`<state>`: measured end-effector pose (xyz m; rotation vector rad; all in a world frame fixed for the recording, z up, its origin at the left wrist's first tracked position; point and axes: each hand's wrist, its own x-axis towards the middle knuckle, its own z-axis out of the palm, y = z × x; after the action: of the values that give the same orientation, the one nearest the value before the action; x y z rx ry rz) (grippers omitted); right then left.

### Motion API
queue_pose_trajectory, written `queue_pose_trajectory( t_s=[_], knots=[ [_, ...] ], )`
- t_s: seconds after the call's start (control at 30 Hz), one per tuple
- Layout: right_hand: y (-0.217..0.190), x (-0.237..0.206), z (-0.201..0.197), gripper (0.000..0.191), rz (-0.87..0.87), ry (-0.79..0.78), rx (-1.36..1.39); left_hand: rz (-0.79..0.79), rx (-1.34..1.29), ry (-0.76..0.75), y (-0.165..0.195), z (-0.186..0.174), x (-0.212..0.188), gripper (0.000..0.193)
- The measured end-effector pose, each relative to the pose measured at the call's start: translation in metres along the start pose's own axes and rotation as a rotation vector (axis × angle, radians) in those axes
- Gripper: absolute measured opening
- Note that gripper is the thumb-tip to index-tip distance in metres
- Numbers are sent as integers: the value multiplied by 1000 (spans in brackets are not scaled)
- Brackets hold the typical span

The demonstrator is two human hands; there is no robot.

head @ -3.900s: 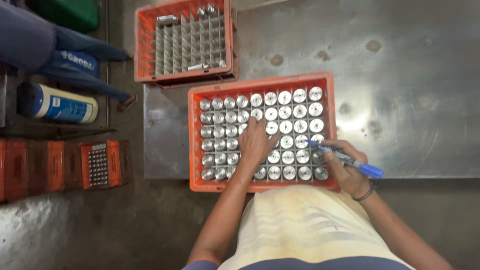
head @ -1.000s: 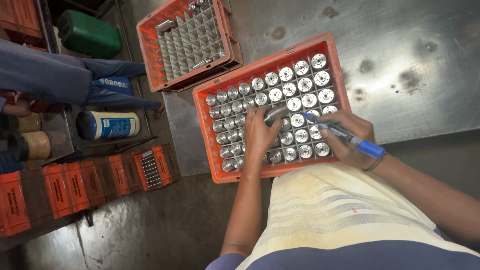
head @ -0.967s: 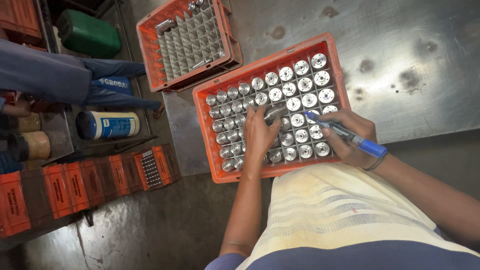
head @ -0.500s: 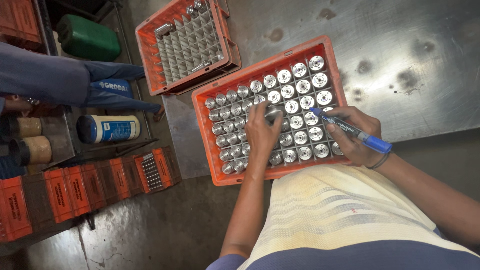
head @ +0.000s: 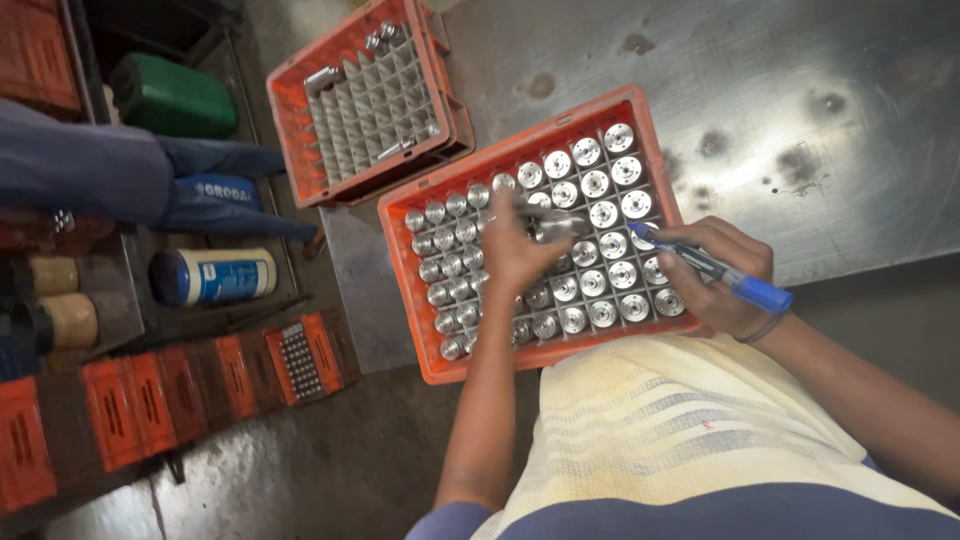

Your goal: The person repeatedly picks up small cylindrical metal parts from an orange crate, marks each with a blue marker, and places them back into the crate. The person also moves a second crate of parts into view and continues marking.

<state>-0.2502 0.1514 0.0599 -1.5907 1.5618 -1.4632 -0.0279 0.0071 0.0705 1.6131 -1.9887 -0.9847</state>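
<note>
An orange crate (head: pixel 408 290) lies on a steel table, its grid cells filled with several shiny round metal parts (head: pixel 600 185). My left hand (head: pixel 517 250) rests over the middle of the crate, fingers pinched on one metal part (head: pixel 560 224) lifted above the cells; the motion is blurred. At the crate's right edge, my right hand (head: pixel 722 280) grips a blue marker pen (head: pixel 712 268) with its tip pointing toward the parts.
A second orange crate (head: pixel 300 150) with a grey divider grid, holding few parts, sits behind on the steel table (head: pixel 820 120). On the left are another person's blue sleeve (head: pixel 90 175), a green can (head: pixel 175 98), a blue-and-white canister (head: pixel 215 277) and small orange boxes (head: pixel 150 400).
My left hand has shifted up across the crate and now has a metal part raised in its fingers. The view has tilted slightly; the right hand stays with the marker.
</note>
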Motion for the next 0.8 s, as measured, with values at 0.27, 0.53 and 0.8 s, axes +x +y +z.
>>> queue_pose_trajectory(
  t_s=[0.27, 0.53, 0.8],
  knots=[
    [-13, 5, 22, 22, -364, -209, -56, -263, -1427, -260, -18, 35, -15, 47],
    [-19, 1, 31, 21, -310, -190, 27, -391, -1245, -132, -43, 69, -27, 44],
    [-15, -8, 28, 20, -214, -163, 80, -243, -1269, -201, -41, 71, -26, 38]
  ],
)
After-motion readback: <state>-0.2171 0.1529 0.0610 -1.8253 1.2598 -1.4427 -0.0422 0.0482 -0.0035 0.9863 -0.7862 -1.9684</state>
